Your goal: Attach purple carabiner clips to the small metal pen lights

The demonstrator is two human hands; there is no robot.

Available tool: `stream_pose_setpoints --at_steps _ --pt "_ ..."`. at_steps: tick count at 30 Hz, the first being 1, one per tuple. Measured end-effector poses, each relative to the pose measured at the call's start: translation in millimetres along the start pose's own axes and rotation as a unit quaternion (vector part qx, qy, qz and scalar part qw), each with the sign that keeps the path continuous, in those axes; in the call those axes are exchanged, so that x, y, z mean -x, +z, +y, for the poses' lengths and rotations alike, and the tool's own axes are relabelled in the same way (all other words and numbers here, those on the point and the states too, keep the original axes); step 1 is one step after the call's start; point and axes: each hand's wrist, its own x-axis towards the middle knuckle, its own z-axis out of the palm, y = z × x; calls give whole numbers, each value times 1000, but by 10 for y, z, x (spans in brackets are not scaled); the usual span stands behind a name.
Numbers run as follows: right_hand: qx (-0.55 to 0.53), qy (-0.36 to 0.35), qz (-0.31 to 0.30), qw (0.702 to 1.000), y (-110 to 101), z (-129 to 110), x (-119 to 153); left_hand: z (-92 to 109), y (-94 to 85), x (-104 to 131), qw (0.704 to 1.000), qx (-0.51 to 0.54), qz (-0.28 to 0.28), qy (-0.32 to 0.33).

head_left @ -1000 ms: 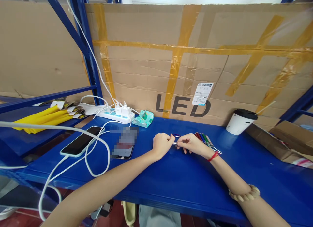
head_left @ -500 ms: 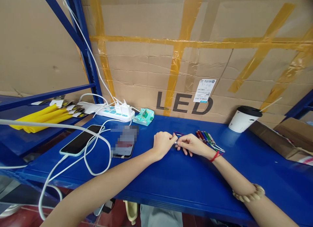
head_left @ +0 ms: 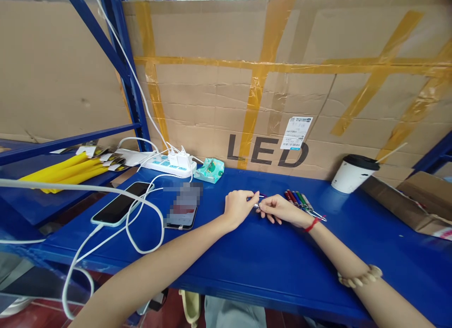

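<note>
My left hand [head_left: 240, 208] is closed in a pinch, held just above the blue tabletop. Opposite it, my right hand [head_left: 280, 209], wearing a red string at the wrist, has thumb and index finger pressed together. Between the two sets of fingertips is a small purple-and-silver item [head_left: 262, 196]; both hands grip it, and fingers cover most of it. Just behind my right hand lies a row of several slim coloured metal pieces [head_left: 299, 200] in red, blue and green with silver loop-like ends.
Left on the table are a phone with a white cable [head_left: 122, 205], a second phone [head_left: 183, 210], a power strip [head_left: 169, 165] and a green packet [head_left: 212, 170]. Yellow packages [head_left: 67, 172] lie beyond. A lidded cup [head_left: 353, 175] and cardboard box [head_left: 399, 203] stand right.
The view has shifted slightly. Both hands stay together around the small item, with my left fingers a little more extended; less of its purple part shows.
</note>
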Motion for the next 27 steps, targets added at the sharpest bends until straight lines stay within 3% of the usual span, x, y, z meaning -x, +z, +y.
stream_pose_setpoints --at_steps 10,21,27 --pt "-48 20 25 998 -4 -19 1 6 8 -6 998 57 6 -32" --pt "-51 54 32 997 0 -45 -7 15 22 -11 995 77 -52 -49" --pt "-40 48 26 998 -6 -21 -17 28 6 -7 995 72 -56 -45"
